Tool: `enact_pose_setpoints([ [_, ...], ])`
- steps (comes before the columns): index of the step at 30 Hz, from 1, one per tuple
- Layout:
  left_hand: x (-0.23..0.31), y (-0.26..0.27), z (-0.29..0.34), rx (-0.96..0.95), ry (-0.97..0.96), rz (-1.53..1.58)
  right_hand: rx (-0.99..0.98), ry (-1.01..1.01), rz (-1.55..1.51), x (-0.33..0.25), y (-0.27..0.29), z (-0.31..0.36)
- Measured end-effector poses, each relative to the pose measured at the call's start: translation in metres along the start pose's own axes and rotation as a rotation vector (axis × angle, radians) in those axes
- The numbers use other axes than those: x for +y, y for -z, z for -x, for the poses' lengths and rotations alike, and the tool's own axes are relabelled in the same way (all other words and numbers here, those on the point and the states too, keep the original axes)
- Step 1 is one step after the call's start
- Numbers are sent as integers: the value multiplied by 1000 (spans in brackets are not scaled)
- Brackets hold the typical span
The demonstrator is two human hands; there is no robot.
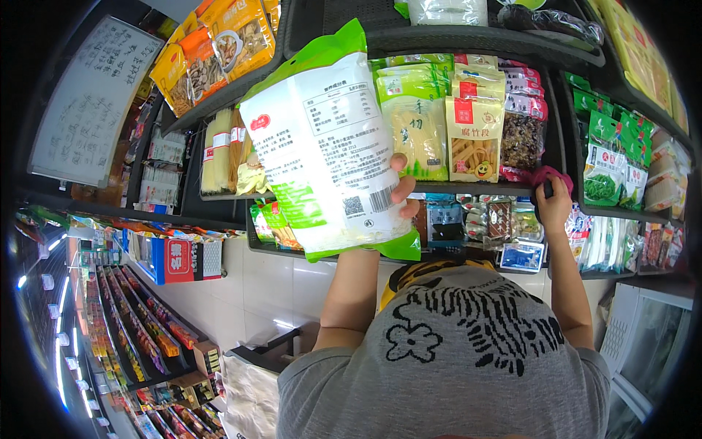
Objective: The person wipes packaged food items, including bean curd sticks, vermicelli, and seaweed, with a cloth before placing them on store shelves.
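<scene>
Since the left hand [401, 189] sits behind the big bag [333, 139], the relation that counts is this: bag spans leftward from the visible fingers, which wrap its right edge low down. Long axis close to upright, top tipped left. Left hand is right on it; right hand [553, 199] is well apart, off to the right.

Left grip: fingers curled round the edge, bag held; thumb and palm hidden, can't tell how they bear. Right grip: closed on a crumpled pink cloth [550, 175] at the front edge of the shelf [468, 189], just below the dark packs [522, 143].

Bag is held up in front of the shelf, partly hiding the noodle bundles [217, 146]. Looks full: white printed panel facing me, red badge, table, barcode, bright green at both ends, a little crinkled.
</scene>
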State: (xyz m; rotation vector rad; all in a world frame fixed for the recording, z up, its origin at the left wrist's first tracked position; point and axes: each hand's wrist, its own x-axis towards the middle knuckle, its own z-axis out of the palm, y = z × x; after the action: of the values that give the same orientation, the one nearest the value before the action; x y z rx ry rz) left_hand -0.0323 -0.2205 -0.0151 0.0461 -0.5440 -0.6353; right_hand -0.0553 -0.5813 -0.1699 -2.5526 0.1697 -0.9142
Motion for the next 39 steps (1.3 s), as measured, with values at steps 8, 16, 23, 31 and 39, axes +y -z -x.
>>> enact_pose_setpoints([
  [8, 1, 0, 3, -52, -44, 81, -22, -20, 17, 1, 0, 1],
  [16, 6, 4, 6, -114, -41, 106, -9, -13, 15, 0, 0, 0],
  [23, 6, -1, 1, -158, -10, 141, 2, -16, 16, -2, 0, 0],
  [31, 9, -3, -3, -246, 6, 148, 8, -1, 23, -2, 0, 0],
  [39, 10, 0, -2, -294, 18, 179, 16, 13, 22, -1, -2, 1],
])
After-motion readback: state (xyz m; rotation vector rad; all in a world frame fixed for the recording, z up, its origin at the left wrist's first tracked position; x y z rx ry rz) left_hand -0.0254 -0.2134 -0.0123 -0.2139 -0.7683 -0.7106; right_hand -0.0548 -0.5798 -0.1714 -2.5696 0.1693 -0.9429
